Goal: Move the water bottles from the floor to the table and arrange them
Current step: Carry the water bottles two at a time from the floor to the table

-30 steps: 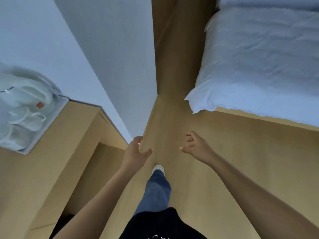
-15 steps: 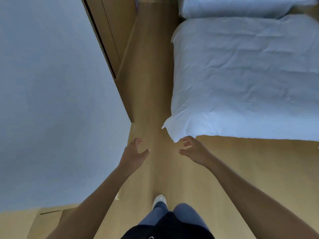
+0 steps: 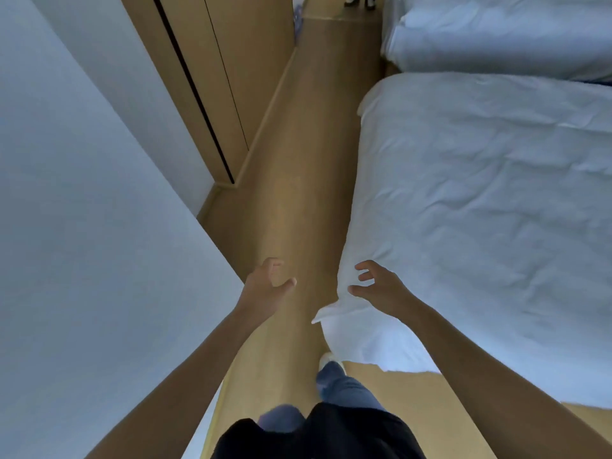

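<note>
Ahead of the left hand (image 3: 266, 286) and right hand (image 3: 381, 288), both loose and empty, no bottles are showing; best keep scanning the floor (image 3: 308, 167).

I can read no text, label, brand, number or sign anywhere in my head view. The white bedding (image 3: 480, 193), the wooden cupboard doors (image 3: 212, 77), the pale wall (image 3: 82, 226) and the floor (image 3: 298, 193) all show plain surfaces. A white mark at the bottom edge of the dark shirt (image 3: 318, 438) is cut off and cannot be made out.
</note>
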A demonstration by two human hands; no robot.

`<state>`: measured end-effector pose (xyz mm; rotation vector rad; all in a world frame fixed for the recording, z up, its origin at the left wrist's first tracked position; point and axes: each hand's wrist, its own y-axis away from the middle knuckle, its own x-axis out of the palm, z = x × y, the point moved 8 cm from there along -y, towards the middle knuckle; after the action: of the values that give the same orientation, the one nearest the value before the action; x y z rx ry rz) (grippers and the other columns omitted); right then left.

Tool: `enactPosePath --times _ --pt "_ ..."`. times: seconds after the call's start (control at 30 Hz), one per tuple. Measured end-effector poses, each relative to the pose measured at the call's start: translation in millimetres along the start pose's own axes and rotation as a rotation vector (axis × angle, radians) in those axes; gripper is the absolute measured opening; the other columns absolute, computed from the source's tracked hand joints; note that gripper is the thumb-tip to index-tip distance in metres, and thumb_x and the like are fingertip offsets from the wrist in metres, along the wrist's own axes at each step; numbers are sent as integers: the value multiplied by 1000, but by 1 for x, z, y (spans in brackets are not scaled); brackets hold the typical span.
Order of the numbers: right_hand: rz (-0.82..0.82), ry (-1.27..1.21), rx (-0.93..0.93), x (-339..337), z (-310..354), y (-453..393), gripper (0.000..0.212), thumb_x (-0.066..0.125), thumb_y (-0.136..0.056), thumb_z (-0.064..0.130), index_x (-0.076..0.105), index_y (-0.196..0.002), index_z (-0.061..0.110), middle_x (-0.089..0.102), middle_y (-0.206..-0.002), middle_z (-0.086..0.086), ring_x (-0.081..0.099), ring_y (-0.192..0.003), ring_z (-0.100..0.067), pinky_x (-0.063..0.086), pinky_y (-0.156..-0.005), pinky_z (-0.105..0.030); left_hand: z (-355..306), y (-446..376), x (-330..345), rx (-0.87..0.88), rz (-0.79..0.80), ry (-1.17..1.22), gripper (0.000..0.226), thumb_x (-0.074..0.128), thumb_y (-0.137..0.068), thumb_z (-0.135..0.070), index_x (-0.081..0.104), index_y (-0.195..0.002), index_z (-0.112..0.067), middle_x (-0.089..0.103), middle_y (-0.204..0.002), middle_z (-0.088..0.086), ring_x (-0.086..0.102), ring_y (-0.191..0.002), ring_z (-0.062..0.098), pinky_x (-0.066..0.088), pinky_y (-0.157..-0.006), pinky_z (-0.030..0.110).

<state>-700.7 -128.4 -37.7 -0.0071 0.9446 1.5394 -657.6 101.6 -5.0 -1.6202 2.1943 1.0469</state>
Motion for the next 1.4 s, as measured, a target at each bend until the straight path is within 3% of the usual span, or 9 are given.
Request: enactPosePath --times 0.2,0.27,0.5,0.6,0.8,0.87,1.1,1.23,1.4 --pt "16 2 -55 -71 58 -105 52 67 -90 32 46 -135 19 53 -134 -4 51 -103 -13 41 -68 -16 -55 -102 -17 -27 -29 -19 52 62 -91 -34 43 -137 -20 47 -143 1 44 -131 15 40 -99 25" --pt "26 -6 -63 -87 76 -139 53 67 -90 33 45 -136 20 53 -133 -3 52 -104 -14 43 -68 -16 -67 -136 -26 -34 -33 -40 52 61 -91 -35 42 -138 -21 48 -142 -1 44 -131 15 35 -95 21" --pt "19 68 -79 -133 152 -272 54 65 -91 32 44 -139 16 52 -134 -6 53 -117 -22 47 -97 -35 -107 -288 -70 -16 -34 -24 52 60 -91 -34 42 -139 -23 46 -141 -2 45 -127 12 34 -90 23" --pt "38 135 -92 -154 197 -333 51 61 -94 28 44 -139 12 48 -138 -7 51 -123 -23 44 -103 -34 -134 -363 -97 -5 -29 4 49 60 -92 -33 44 -137 -23 46 -141 -2 46 -125 12 37 -91 26" --pt "4 141 -101 -206 274 -436 42 59 -96 28 49 -132 11 53 -124 -6 57 -111 -24 48 -95 -36 -201 -495 -145 34 -24 53 44 59 -94 -14 46 -135 -6 47 -140 8 45 -129 17 34 -90 19" --pt "-12 101 -75 -224 285 -470 42 61 -93 29 49 -129 11 56 -116 -2 58 -105 -21 50 -92 -36 -216 -534 -152 37 -7 62 44 60 -93 -15 47 -135 -7 47 -141 8 44 -130 17 35 -92 20" --pt "-25 84 -17 -298 306 -620 52 65 -90 27 44 -134 10 59 -118 -6 59 -110 -25 49 -93 -36 -277 -694 -157 68 62 15 48 61 -93 -24 45 -137 -13 45 -143 6 43 -131 17 35 -97 24" --pt "-52 50 -39 -366 329 -722 57 68 -89 30 43 -138 14 58 -125 -5 57 -113 -21 44 -89 -26 -326 -805 -158 56 47 14 46 63 -91 -24 48 -133 -13 49 -140 8 47 -127 19 37 -99 28" --pt "-68 -1 -45 -454 361 -831 55 70 -87 26 46 -135 11 57 -119 -4 57 -105 -17 50 -87 -30 -400 -921 -165 43 20 5 43 67 -88 -22 53 -128 -12 55 -135 10 52 -123 21 39 -96 25"
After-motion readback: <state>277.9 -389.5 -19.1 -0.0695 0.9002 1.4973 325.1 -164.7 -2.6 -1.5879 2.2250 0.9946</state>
